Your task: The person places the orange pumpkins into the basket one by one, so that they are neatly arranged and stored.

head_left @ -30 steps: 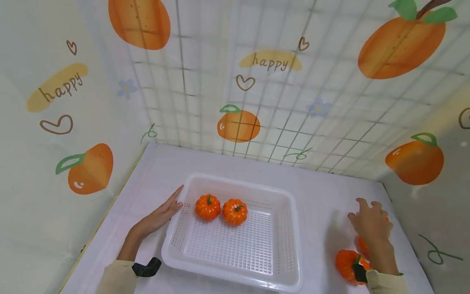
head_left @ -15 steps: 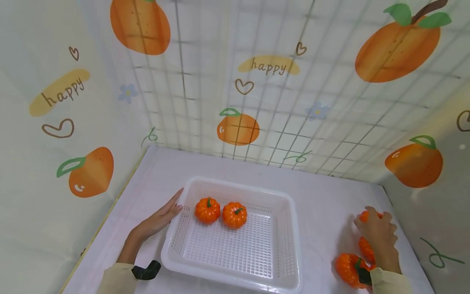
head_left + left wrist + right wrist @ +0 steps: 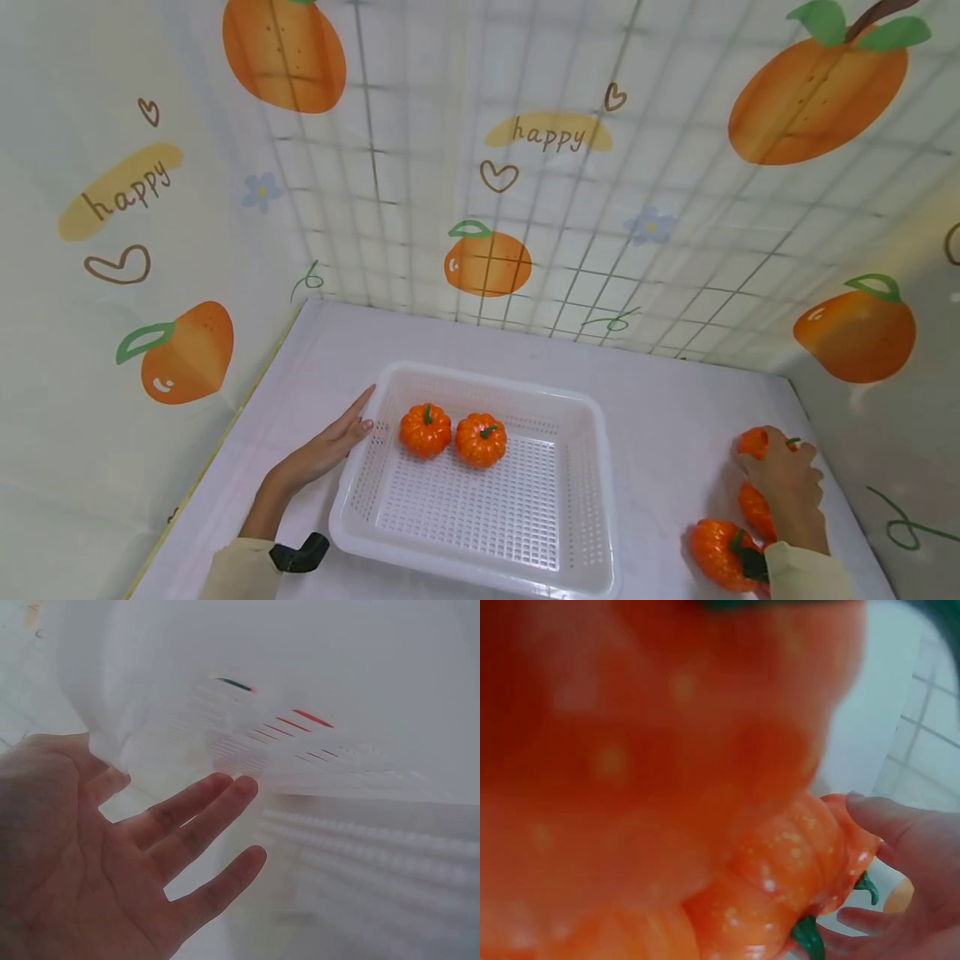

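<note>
Pumpkin (image 3: 752, 442) at the far right of the table (image 3: 660, 400) has the right hand (image 3: 784, 479) around it (whether gripping, I cannot tell), so grasping seems the step, next calling for a secure hold, while the straight-fingered left hand (image 3: 322, 452) touches the white basket (image 3: 606, 467).

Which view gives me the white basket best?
The head view: it shows the white basket nearly whole from above. Left wrist shows only a pale close-up of its side; right wrist shows no recognisable part.
</note>
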{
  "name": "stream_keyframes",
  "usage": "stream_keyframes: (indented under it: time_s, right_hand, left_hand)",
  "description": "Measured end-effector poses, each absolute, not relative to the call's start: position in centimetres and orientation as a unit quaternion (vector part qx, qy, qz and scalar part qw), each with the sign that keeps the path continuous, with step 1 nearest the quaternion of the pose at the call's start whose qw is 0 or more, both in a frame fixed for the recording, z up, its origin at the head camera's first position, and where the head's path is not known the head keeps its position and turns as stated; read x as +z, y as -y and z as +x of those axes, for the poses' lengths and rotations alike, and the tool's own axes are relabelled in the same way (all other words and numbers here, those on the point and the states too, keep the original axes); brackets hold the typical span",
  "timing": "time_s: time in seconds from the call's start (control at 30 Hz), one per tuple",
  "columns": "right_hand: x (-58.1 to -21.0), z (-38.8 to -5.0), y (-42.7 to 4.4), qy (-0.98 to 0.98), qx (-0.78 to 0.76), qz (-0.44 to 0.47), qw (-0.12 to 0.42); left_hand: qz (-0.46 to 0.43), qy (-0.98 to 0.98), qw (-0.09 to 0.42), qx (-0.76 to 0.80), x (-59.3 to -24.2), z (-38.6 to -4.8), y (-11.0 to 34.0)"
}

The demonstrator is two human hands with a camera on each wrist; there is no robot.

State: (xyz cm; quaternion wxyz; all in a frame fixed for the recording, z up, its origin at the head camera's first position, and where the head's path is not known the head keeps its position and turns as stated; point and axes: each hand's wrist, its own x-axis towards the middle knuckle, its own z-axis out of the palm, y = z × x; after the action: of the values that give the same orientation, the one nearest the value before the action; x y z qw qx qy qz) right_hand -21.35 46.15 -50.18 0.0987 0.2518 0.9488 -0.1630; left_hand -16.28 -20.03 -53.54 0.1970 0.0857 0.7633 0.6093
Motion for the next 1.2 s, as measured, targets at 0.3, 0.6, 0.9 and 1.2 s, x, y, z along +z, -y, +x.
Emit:
stream_keyframes:
  time_s: [0.3, 0.6, 0.9, 1.2]
  right_hand:
    - [-50.0, -21.5, -46.7, -0.95, -0.161, 0.24, 0.119]
    - [-49.9, -21.0, -47.3, -0.959, -0.168, 0.201, 0.108]
    - [-49.9, -21.1, -47.2, -0.961, -0.176, 0.191, 0.093]
    - [-49.5, -21.8, -46.0, -0.975, -0.169, 0.142, 0.016]
  left_hand:
    - [0.086, -0.758, 0.199, 0.616, -53.7, -16.1, 20.0]
    - [0.084, -0.758, 0.201, 0.614, -53.5, -16.1, 19.9]
    - [0.084, -0.763, 0.201, 0.609, -53.5, -16.2, 20.1]
    - [0.085, -0.767, 0.195, 0.606, -53.4, -16.2, 20.1]
